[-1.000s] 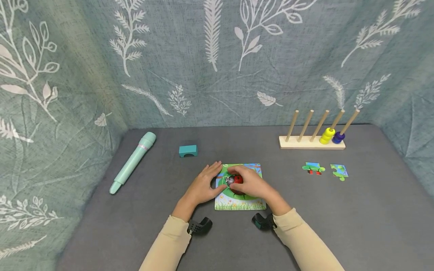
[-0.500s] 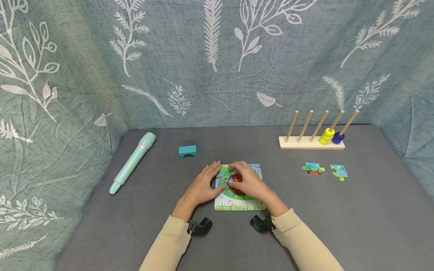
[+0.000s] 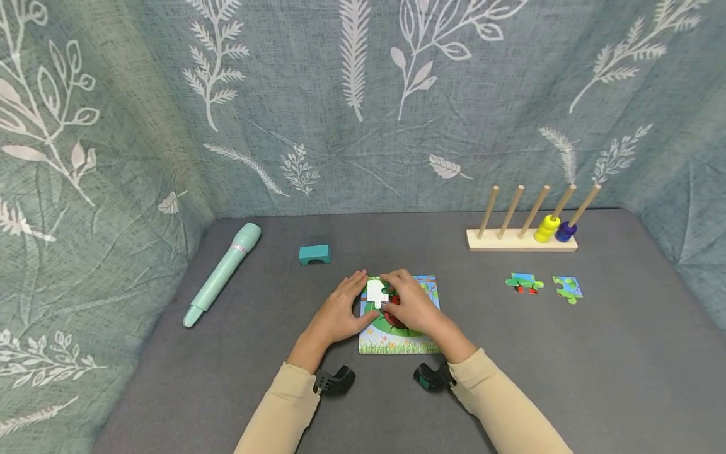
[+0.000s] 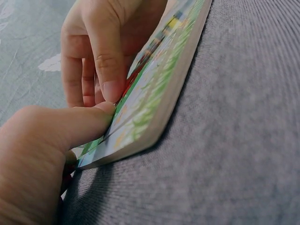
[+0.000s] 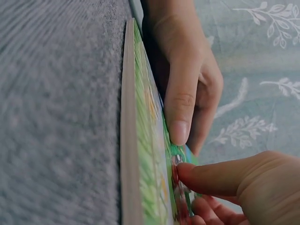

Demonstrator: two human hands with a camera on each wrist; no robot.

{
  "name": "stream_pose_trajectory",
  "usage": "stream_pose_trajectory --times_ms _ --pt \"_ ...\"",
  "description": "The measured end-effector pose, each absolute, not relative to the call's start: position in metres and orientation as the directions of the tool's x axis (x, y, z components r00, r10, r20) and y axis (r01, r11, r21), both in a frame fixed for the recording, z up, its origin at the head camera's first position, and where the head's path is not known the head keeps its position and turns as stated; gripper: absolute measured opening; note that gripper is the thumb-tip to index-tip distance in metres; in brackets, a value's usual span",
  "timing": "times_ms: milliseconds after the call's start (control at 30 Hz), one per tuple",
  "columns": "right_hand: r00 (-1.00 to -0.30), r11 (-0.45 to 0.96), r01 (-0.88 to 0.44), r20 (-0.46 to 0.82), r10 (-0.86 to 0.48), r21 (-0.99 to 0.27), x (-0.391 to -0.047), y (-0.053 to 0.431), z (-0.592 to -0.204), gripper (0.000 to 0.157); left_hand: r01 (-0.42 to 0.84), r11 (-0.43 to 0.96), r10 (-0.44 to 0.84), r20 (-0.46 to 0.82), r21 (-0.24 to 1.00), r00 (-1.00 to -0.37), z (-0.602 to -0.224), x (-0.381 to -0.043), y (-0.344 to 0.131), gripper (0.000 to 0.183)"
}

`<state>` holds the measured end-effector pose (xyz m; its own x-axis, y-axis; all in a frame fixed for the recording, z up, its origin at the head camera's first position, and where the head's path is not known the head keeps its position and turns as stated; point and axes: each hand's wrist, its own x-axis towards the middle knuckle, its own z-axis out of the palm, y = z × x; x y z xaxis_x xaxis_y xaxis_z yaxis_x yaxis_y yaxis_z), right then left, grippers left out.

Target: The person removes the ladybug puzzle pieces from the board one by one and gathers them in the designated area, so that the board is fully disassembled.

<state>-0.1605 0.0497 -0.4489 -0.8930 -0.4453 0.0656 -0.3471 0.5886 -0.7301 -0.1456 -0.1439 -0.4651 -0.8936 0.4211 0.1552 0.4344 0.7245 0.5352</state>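
A square ladybug puzzle board (image 3: 397, 345) lies on the table between both hands. My left hand (image 3: 340, 309) steadies its left side, fingers stretched along the edge and thumb resting on the picture. My right hand (image 3: 415, 305) pinches a puzzle piece between thumb and fingers over the upper part of the board; the fingers hide most of the piece. Beside those fingers a white piece-shaped gap (image 3: 377, 292) shows in the picture. In the right wrist view, the right thumb (image 5: 211, 177) presses by the ladybug, close to the left thumb (image 5: 180, 126).
Two loose puzzle pieces (image 3: 524, 282) lie to the right. Behind them stands a wooden peg rack (image 3: 522, 239) with yellow and dark blue rings. A teal arch block (image 3: 314, 254) sits at back left, and a mint-green stick-shaped thing (image 3: 222, 275) lies farther left.
My right hand has shifted slightly left and lifted a piece from the board's upper left, baring a white gap where picture showed before. My left hand stays in place.
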Motion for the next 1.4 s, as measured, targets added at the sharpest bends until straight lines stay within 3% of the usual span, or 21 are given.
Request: stream_pose_trajectory --times_ms 767,1400 --pt "-0.891 0.564 -0.418 0.199 -0.408 -0.712 -0.158 0.051 -0.454 0.041 0.43 0.722 0.421 0.149 0.541 -0.895 -0.467 -0.147 -0.144 0.076" --pt "-0.901 0.574 -0.384 0.157 -0.404 -0.723 -0.167 0.093 -0.434 0.042 0.381 0.737 0.401 0.092 0.558 -0.911 -0.461 -0.146 -0.144 0.076"
